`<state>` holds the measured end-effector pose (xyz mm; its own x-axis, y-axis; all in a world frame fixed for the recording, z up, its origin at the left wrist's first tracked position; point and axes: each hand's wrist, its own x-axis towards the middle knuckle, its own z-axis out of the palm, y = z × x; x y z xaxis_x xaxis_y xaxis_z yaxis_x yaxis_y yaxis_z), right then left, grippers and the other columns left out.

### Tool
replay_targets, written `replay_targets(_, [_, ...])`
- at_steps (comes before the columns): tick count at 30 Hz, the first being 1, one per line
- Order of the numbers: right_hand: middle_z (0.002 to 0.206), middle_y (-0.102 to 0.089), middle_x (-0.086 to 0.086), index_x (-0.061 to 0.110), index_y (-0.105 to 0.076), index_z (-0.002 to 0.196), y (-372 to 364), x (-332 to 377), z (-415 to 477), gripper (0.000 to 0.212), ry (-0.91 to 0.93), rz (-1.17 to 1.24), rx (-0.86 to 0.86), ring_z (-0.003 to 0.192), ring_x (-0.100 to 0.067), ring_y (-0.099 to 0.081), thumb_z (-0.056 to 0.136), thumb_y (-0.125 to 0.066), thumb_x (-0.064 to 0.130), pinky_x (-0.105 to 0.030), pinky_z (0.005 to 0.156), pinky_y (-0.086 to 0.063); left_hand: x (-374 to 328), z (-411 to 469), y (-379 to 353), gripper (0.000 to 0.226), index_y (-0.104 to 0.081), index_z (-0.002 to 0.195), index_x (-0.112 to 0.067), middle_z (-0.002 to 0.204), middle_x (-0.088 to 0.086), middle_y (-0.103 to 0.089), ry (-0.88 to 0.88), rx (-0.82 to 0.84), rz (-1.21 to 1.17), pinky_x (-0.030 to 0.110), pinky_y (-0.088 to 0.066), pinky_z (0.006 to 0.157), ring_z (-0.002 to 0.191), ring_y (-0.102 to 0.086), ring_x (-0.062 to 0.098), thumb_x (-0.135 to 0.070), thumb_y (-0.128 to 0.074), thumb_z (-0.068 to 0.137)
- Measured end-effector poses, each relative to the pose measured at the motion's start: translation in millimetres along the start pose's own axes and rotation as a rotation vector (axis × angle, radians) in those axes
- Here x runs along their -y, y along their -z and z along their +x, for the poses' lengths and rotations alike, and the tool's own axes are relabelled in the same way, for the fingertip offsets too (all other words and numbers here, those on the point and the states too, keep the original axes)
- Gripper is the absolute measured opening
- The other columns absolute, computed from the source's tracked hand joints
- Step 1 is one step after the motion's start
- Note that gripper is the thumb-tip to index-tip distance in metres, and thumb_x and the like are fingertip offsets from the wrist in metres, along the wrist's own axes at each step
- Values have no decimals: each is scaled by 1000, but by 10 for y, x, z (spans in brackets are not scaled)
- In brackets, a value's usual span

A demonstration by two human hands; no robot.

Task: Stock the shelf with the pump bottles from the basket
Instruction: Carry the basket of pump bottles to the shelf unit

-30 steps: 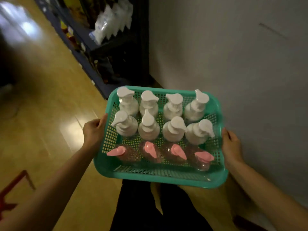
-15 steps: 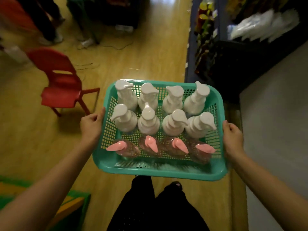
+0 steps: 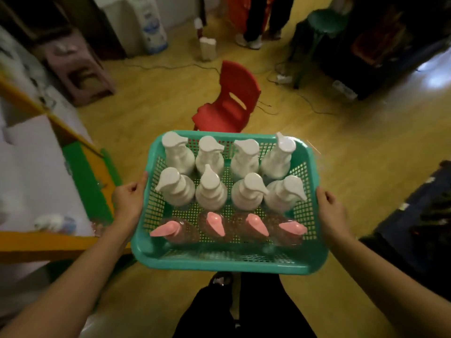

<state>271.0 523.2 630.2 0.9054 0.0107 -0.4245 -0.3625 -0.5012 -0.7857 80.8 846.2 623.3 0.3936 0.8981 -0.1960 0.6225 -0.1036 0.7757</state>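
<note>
Left hand (image 3: pixel 129 202) and right hand (image 3: pixel 332 212) grip the basket (image 3: pixel 219 263), fingers (image 3: pixel 133 189) curled.

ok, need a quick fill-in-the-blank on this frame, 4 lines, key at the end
1. The left hand and right hand both grip the ____.
2. In it stand ____ white-pump bottles, in two rows.
3. The row nearest the person has ____ pink-pump bottles.
4. On the floor beyond stands a ____ chair.

Missing words: basket; eight; four; red.
</note>
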Motion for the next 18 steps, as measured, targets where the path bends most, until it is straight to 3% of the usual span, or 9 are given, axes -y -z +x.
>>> replay_targets(5, [88,-63,-14,10,-58,89,-651,719,681,36,158,-148,207,78,-27,-61,93,-36,39,-33,59,-47,107,134,188,53,-49,53,-1,50,11,-39,164,-211,-63,27,-22,49,49,-30,17,-39,-50,90])
replay_targets(8, [87,-61,-11,7,-59,93,-1072,1154,968,35,251,-204,303,70,-17,-55,94,-38,35,-28,52,-40,218,234,268,63,-54,64,13,57,18,-47,237,-334,-87,31,-28,50,56,-38,19,-46,-49,88])
replay_targets(13, [79,-57,-1,13,-57,94,-1806,1764,1279,26,330,-244,487,65,-10,-50,94,-40,34,-24,51,-35,439,431,361,78,-50,63,13,66,39,-56,323,-526,-194,55,-48,58,60,-48,21,-64,-48,78])
replay_targets(18, [74,-60,-8,8,-61,83,-2642,2205,1514,35,423,-359,573,69,-22,-52,91,-43,38,-33,61,-40,492,647,402,67,-52,65,14,60,24,-56,465,-666,-318,40,-41,56,63,-47,18,-50,-53,84])
